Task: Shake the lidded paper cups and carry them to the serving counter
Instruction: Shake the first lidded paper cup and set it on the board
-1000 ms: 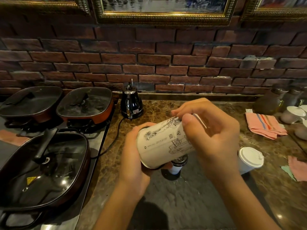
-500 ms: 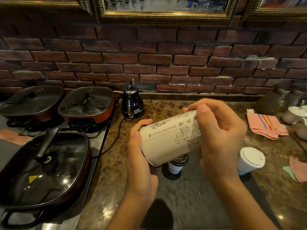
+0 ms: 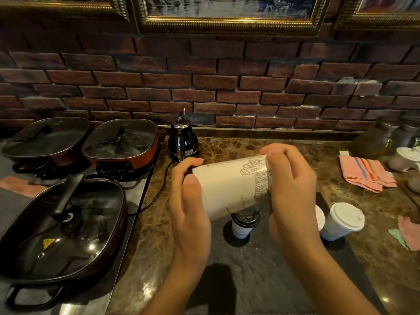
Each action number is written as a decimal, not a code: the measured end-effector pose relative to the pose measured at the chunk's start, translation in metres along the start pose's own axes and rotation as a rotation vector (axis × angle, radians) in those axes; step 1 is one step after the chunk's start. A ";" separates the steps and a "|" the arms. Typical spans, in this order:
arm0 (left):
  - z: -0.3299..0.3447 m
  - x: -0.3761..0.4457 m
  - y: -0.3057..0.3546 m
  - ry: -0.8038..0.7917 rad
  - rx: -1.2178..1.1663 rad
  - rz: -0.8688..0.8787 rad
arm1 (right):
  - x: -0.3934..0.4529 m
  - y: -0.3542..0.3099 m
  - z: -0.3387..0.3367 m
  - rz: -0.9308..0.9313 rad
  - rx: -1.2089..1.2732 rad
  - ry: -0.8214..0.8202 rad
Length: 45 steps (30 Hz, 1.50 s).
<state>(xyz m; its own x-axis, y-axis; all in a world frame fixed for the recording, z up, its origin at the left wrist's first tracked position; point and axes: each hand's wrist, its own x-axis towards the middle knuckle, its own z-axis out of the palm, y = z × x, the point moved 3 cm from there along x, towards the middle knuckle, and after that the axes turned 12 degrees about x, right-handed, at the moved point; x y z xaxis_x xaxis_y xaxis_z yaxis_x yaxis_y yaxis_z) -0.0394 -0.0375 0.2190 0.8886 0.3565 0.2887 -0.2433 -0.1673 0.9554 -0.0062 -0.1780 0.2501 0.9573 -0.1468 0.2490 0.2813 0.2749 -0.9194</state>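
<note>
A white paper cup with line drawings (image 3: 229,185) lies almost sideways in the air above the counter, base to the left. My left hand (image 3: 188,208) cups its base end and my right hand (image 3: 293,192) wraps the lid end, hiding the lid. Below it a small cup with a black lid (image 3: 244,221) stands on the dark slate mat (image 3: 261,280). A white-lidded cup (image 3: 344,220) stands to the right, and the edge of another white lid (image 3: 320,217) shows behind my right hand.
Three lidded pans (image 3: 63,226) fill the stove on the left. A black kettle (image 3: 183,139) with a cord stands by the brick wall. A striped pink cloth (image 3: 366,173), jars and bowls (image 3: 404,158) lie at the right, on the brown marble counter (image 3: 227,146).
Both hands have turned the printed cup from a steep tilt to nearly horizontal and shifted it slightly right. The cups on the counter stayed put.
</note>
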 end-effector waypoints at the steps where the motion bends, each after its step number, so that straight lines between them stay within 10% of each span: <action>1: -0.002 0.001 -0.001 -0.011 -0.037 -0.049 | 0.001 0.000 -0.001 -0.005 -0.052 -0.045; 7: -0.001 0.004 0.001 -0.325 -0.417 -0.567 | -0.001 -0.028 0.002 -0.387 -0.192 -0.362; 16: -0.001 -0.002 -0.006 -0.018 -0.098 -0.122 | -0.003 -0.007 0.005 -0.004 -0.010 0.014; 24: -0.003 0.005 -0.002 -0.294 -0.396 -0.488 | -0.011 -0.024 0.007 -0.455 -0.352 -0.228; 32: -0.005 0.000 -0.013 -0.124 0.019 -0.024 | -0.005 0.025 -0.007 0.149 -0.026 0.132; 39: -0.006 0.009 -0.020 -0.342 -0.348 -0.544 | -0.013 -0.004 -0.003 -0.373 -0.354 -0.290; 45: -0.004 0.007 -0.020 -0.177 -0.173 -0.287 | -0.014 0.009 -0.005 -0.147 -0.205 -0.012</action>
<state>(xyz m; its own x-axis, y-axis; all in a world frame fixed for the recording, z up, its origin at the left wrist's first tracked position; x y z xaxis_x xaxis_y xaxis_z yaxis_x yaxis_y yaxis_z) -0.0304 -0.0281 0.2025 0.9799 0.1994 0.0067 -0.0230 0.0794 0.9966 -0.0174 -0.1781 0.2372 0.9083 -0.1594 0.3869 0.3991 0.0525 -0.9154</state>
